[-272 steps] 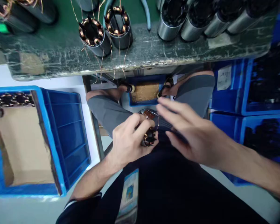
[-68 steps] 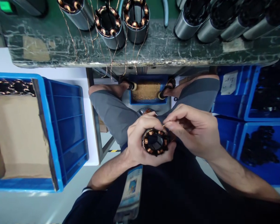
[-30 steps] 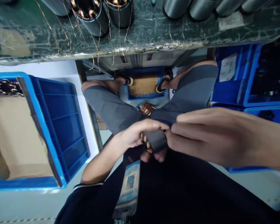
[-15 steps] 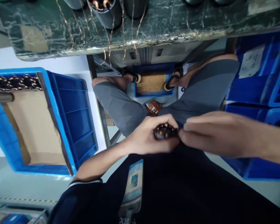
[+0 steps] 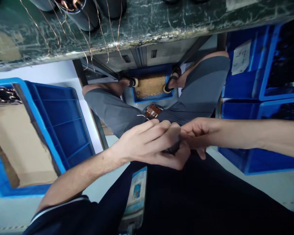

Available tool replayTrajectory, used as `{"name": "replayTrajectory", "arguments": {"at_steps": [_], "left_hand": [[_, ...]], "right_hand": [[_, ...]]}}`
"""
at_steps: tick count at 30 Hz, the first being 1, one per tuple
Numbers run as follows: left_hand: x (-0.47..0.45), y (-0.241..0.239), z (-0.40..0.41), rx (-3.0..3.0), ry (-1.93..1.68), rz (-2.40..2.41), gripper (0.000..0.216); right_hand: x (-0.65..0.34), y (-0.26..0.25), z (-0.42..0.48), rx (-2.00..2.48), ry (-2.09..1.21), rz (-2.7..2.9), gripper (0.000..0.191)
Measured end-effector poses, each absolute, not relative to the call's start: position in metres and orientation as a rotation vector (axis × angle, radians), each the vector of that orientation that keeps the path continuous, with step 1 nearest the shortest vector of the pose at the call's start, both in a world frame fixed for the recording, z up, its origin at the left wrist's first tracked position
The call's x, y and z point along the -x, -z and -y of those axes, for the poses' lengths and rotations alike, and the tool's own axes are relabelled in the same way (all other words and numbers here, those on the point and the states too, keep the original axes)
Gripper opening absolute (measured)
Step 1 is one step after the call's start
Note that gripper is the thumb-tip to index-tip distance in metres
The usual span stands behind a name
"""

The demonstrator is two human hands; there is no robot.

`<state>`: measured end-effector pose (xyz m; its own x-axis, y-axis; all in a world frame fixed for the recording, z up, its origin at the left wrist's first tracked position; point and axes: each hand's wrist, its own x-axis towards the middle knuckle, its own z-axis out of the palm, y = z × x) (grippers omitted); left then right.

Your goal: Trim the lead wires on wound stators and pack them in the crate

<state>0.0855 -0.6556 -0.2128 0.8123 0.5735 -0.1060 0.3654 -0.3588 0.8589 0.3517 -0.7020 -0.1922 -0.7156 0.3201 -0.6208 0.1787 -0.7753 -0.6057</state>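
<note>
My left hand [image 5: 154, 142] is closed around a dark wound motor stator [image 5: 172, 149], held above my lap. Only a small dark patch of it shows between the fingers; the rest is hidden. Close against the left fingertips, my right hand [image 5: 198, 133] has its thumb and fingers pinched together. What they grip there is hidden. A thin copper wire [image 5: 142, 115] sticks out above the left knuckles.
Dark cylinders [image 5: 84, 16] with trailing copper wires stand on the worn green bench [image 5: 147, 32]. At left, a blue crate [image 5: 42, 130] holds cardboard and copper-wound parts. Blue bins [image 5: 245, 127] stand at right. A floor tray [image 5: 150, 86] lies between my feet.
My left hand has turned over, so its fingers now cover most of the stator. The right hand has drawn in against it. The view has shifted to the right.
</note>
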Motion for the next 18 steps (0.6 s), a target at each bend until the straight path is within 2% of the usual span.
{"name": "replayTrajectory", "arguments": {"at_steps": [3,5,7,8,10,12,13,15,16,18], "left_hand": [[-0.086,0.218,0.653,-1.598,-0.054,-0.638,0.027],[-0.084,0.219,0.651,-1.34,0.123,-0.499,0.042],[-0.083,0.215,0.65,-1.283,0.158,-0.489,0.042],[-0.082,0.211,0.649,-1.357,0.111,-0.552,0.037],[-0.081,0.202,0.649,-1.597,-0.019,-0.728,0.037],[-0.081,0.195,0.651,-1.827,-0.117,-0.86,0.034],[-0.082,0.193,0.652,-1.892,-0.153,-0.888,0.031],[-0.084,0.194,0.654,-1.944,-0.216,-0.916,0.029],[-0.085,0.196,0.654,-1.952,-0.248,-0.903,0.03],[-0.087,0.2,0.653,-1.907,-0.263,-0.819,0.033]], "right_hand": [[-0.347,0.185,0.701,1.19,-1.956,1.775,0.034],[-0.349,0.178,0.696,1.111,-1.563,2.159,0.034],[-0.354,0.171,0.69,1.078,-1.361,2.311,0.036],[-0.358,0.169,0.688,1.121,-1.325,2.305,0.03],[-0.364,0.168,0.686,1.3,-1.431,2.219,0.012],[-0.368,0.171,0.686,1.467,-1.873,1.941,0.044],[-0.368,0.173,0.687,1.466,-2.13,1.754,0.051],[-0.366,0.178,0.691,1.352,-2.463,1.418,0.043],[-0.364,0.179,0.693,1.306,-2.479,1.354,0.04],[-0.36,0.18,0.698,1.299,-2.21,1.578,0.033]]}}
